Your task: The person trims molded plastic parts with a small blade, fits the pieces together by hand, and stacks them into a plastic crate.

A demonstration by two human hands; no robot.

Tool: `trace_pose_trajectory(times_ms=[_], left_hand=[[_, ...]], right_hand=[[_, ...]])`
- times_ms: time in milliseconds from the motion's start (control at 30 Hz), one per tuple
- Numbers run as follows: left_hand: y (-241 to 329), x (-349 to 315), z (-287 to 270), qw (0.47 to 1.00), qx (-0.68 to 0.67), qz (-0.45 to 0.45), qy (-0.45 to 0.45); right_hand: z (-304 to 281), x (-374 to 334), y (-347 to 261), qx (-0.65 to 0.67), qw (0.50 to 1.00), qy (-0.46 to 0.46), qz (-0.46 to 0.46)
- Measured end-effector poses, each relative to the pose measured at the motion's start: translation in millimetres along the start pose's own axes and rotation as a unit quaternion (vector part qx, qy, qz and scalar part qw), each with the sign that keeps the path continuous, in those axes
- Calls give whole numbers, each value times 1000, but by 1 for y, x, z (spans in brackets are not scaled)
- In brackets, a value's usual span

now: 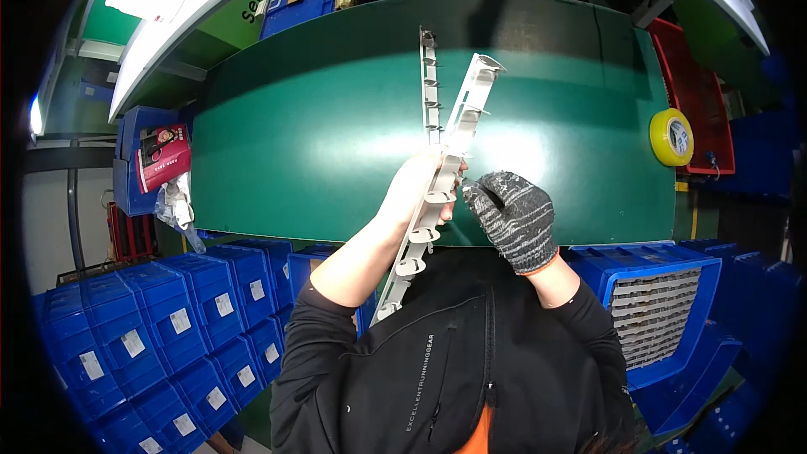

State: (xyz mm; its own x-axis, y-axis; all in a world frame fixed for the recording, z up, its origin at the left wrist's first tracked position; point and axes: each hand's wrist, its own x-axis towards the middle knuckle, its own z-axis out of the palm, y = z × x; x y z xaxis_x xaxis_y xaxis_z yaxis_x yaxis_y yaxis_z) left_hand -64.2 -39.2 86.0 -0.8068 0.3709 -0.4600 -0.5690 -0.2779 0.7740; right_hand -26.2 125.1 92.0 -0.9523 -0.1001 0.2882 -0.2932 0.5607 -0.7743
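Observation:
A long white plastic strip (469, 109) with several curved tabs along it slants from the far middle of the table down toward my body. My bare left hand (410, 189) is wrapped round its middle, with fingertips showing at its right side. Just right of the strip is my right hand (514, 212), in a dark grey knitted glove with an orange cuff. Its thumb and fingers are pinched together beside the strip; what they hold, if anything, is too small to tell. Beyond my left hand a narrow slotted rail (430, 84) lies on the green table (294, 143).
A yellow tape roll (672, 137) sits at the table's right edge, by a red crate (693, 92). A blue bin (134, 155) with a pink packet (163, 157) is at the left edge. Blue crates (160, 311) stack at lower left; another (647, 303) at right holds grey strips.

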Motion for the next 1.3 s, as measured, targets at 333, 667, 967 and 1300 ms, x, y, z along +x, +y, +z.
trace_pose_trajectory(times_ms=[333, 667, 967, 1300], left_hand=[[-3, 4, -2, 999, -6, -4, -32], [-2, 1, -1, 999, -38, -19, -15], [2, 8, -11, 966, 216, 141, 36], [-7, 7, 0, 953, 233, 194, 24]], right_hand=[[0, -3, 1, 1, 1000, 10, 27], [-9, -2, 1, 16, 997, 62, 35], [-26, 10, 10, 223, 967, -44, 117], [-10, 11, 16, -65, 997, 42, -27]])
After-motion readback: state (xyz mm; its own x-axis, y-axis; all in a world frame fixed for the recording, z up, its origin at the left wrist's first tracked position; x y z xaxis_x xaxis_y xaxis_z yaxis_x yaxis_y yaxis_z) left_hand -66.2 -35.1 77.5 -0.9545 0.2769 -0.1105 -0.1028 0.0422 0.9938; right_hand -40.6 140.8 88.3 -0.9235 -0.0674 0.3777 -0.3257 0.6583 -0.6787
